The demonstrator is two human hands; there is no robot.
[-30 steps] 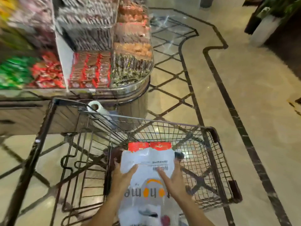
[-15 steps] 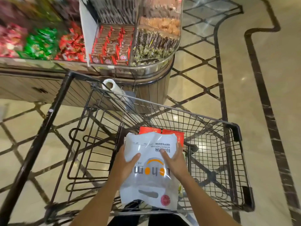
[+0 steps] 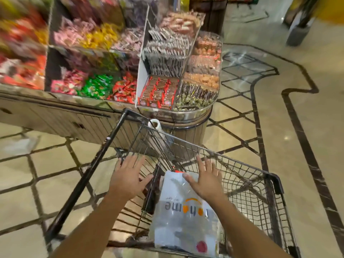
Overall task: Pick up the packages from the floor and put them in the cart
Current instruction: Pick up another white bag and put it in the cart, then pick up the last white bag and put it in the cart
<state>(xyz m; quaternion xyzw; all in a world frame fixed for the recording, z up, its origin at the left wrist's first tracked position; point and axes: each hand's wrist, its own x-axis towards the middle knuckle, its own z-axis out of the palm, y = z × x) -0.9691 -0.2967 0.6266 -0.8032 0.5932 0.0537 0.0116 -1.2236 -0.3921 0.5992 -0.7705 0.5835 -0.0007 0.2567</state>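
Note:
A white plastic-bag package [image 3: 183, 215] with orange and grey lettering lies inside the wire shopping cart [image 3: 260, 194], with a red package [image 3: 179, 171] peeking out at its far end. My left hand [image 3: 128, 176] hovers with fingers spread over the cart's child-seat section, left of the bag, holding nothing. My right hand [image 3: 206, 178] is also spread flat, just above or lightly touching the bag's far right corner; I cannot tell which. The cart's black handle bar [image 3: 93, 170] runs along the left.
A snack display counter [image 3: 167, 75] full of wrapped sweets stands right in front of the cart. A roll of white bags [image 3: 155, 124] hangs at the cart's front corner. A pale item [image 3: 20, 146] lies blurred on the tiled floor at left. Open floor to the right.
Both hands have let go of the white bag, which now rests in the cart. The hands lifted and spread apart. The view tilted up toward the display.

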